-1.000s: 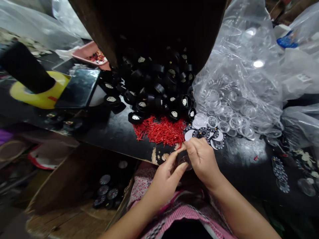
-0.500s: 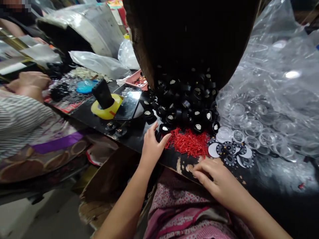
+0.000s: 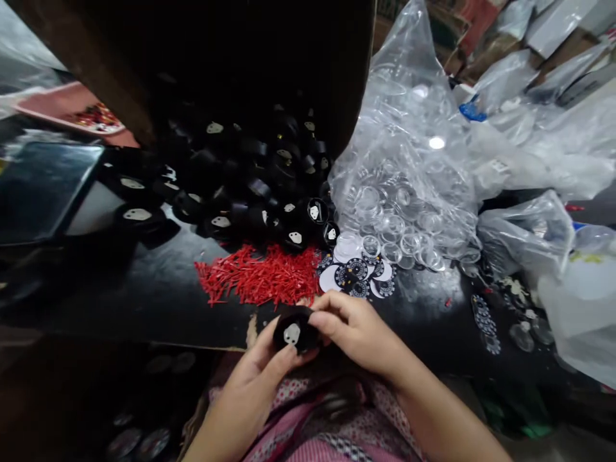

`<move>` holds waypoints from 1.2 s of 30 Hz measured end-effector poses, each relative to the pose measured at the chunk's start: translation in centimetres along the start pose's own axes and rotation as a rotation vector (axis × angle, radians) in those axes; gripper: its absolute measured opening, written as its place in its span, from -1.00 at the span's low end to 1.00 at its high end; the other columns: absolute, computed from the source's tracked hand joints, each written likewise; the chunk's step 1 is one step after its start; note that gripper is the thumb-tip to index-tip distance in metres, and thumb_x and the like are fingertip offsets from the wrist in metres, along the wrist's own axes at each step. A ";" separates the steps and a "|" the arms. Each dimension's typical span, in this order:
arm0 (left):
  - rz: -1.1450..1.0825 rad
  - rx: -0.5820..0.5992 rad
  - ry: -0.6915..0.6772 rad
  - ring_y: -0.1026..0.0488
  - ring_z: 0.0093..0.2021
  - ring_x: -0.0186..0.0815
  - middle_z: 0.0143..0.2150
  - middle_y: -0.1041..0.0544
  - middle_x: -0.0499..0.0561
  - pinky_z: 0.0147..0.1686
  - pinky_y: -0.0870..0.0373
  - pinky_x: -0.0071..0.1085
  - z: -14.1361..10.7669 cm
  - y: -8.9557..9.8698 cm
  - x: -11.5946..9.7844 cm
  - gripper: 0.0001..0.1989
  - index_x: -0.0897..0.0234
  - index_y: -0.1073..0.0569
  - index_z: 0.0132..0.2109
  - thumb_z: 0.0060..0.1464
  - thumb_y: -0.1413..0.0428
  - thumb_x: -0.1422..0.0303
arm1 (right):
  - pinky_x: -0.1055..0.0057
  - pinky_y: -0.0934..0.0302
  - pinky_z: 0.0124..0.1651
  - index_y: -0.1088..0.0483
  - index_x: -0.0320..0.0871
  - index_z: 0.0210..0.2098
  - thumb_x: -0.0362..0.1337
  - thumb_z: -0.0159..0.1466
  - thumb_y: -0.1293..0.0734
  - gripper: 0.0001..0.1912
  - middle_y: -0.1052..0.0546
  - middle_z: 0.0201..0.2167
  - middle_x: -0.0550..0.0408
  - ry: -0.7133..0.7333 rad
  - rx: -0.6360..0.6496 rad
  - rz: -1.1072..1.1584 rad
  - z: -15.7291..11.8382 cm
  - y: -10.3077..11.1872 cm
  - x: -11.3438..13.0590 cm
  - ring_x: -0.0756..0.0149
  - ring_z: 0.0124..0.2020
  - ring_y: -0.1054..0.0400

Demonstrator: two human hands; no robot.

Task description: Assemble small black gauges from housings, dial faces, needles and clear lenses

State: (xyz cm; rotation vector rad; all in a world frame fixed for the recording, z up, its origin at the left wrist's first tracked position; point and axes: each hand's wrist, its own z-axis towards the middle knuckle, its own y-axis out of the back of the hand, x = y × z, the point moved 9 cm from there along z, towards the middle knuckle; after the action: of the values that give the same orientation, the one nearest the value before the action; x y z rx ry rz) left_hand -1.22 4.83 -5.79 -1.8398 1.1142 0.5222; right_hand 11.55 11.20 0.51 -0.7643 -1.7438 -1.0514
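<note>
Hidden: the undersides of the held black case (image 3: 292, 333) and the left hand's (image 3: 260, 378) fingers beneath it; cut off: the large dark container (image 3: 240, 51) behind the red pile, by the top edge, its interior too dark to read, and the glossy dark slab (image 3: 43, 186), left of the pile, by the left edge; unclear: whether the right hand (image 3: 353, 330) also pinches something small. Counted: one case held, just in front of the red pile (image 3: 279, 276), white patch up; two hands, the left closed round its left side, thumb across the face, the right nearly closed, thumb and fingers on its right rim; one pink tray (image 3: 62, 106), behind and left of the pile; one clear bag (image 3: 404, 147) with rings, behind and right; loose black cases (image 3: 221, 221), directly behind, too overlapped to count.
</note>
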 end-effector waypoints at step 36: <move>-0.031 0.119 -0.040 -0.35 0.25 -0.12 0.24 -0.45 -0.04 0.16 -0.40 -0.22 0.6 -3.2 -0.1 -0.66 0.00 -0.49 0.13 0.21 -0.16 0.20 | 0.39 -0.20 -0.28 -0.33 -0.13 -0.34 -0.30 0.30 -0.31 -0.92 -0.46 -0.38 0.14 0.041 -0.290 -0.282 -0.7 2.0 2.3 0.35 -0.35 -0.34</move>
State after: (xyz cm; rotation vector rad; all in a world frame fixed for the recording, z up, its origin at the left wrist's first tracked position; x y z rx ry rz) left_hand 1.51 6.01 -4.51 -1.7341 1.0651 0.4630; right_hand 12.60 11.53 3.41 -0.6783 -1.7175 -1.5246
